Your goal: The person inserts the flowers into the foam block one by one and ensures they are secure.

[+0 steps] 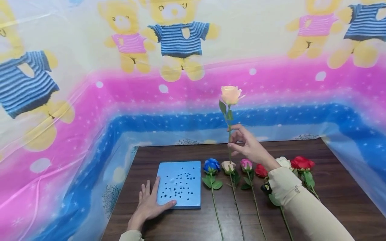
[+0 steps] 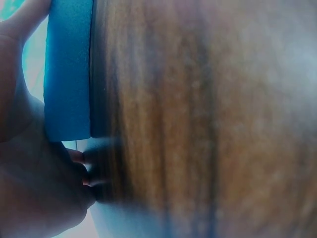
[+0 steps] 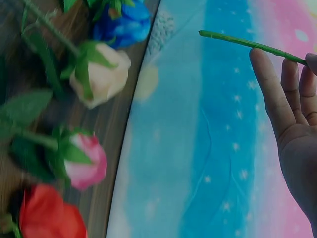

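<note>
While left hand (image 1: 149, 205) steadies foam block (image 1: 180, 183), right hand (image 1: 248, 145) lifts peach rose (image 1: 230, 94).

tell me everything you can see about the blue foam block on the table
The blue foam block is a flat, square, light-blue slab lying on the dark wooden table, left of a row of roses. Many small dark holes are poked into its top, clustered toward the middle. The left hand rests against its left edge and near corner, thumb along the front side. The left wrist view shows its plain, fairly thick side. Nothing stands in it.
</note>
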The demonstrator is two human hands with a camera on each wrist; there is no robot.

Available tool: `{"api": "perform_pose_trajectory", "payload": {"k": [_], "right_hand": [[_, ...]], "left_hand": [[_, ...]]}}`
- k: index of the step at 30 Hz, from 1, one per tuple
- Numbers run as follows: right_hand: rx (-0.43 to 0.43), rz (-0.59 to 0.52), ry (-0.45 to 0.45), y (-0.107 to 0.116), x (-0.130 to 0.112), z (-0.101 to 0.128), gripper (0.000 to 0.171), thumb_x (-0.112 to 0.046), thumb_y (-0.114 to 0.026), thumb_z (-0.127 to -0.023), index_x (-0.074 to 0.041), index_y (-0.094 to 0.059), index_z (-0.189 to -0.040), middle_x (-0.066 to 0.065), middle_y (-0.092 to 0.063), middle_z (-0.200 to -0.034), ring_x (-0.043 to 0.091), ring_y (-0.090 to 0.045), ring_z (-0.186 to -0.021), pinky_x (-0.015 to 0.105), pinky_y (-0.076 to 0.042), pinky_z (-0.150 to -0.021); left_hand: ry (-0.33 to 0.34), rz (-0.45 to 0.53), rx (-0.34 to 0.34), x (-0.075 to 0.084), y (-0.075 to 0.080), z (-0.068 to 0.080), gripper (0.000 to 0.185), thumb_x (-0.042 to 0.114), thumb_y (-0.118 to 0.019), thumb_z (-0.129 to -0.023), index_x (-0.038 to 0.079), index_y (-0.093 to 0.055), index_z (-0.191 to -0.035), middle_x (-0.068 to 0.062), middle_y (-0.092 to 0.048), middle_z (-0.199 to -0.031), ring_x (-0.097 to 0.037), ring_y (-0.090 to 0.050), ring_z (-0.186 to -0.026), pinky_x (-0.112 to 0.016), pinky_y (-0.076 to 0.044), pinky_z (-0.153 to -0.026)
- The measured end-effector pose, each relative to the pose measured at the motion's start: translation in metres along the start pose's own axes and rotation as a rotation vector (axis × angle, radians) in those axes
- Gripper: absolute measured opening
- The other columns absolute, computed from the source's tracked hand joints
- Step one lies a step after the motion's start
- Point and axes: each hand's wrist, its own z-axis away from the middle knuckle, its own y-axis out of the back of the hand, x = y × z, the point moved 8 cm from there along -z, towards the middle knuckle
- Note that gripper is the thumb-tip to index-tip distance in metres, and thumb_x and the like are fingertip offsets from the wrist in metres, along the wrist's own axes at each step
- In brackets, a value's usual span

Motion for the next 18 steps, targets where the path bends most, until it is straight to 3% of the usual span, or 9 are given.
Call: {"api": "perform_pose_trajectory", "payload": {"k": [12,18], "right_hand": [[-0.085,-0.044,0.004,-0.060,0.005,-0.026,0.048,-0.005,-0.070,-0.110,-0.023,-0.054,-0.152,0.018,-0.063,-0.111,0.044,-0.068,-0.102,0.051,-0.070,-0.074],[-0.094,-0.065,-0.005,-0.085,0.009,-0.037,0.050,-0.005,-0.071,-0.110,-0.028,-0.056,-0.151,0.015,-0.064,-0.113,0.038,-0.070,-0.103,0.057,-0.069,-0.076]], "left_hand": [[-0.009,0.001,0.020,0.002,0.001,0.001,0.133,0.076,-0.081,-0.088,0.018,-0.006,-0.181,-0.038,0.005,-0.180,-0.063,0.013,-0.165,-0.078,0.004,-0.130],[-0.006,-0.004,0.021,0.000,0.001,0.000,0.134,0.077,-0.081,-0.087,0.019,-0.007,-0.181,-0.038,0.005,-0.181,-0.062,0.013,-0.165,-0.078,0.004,-0.131]]}}
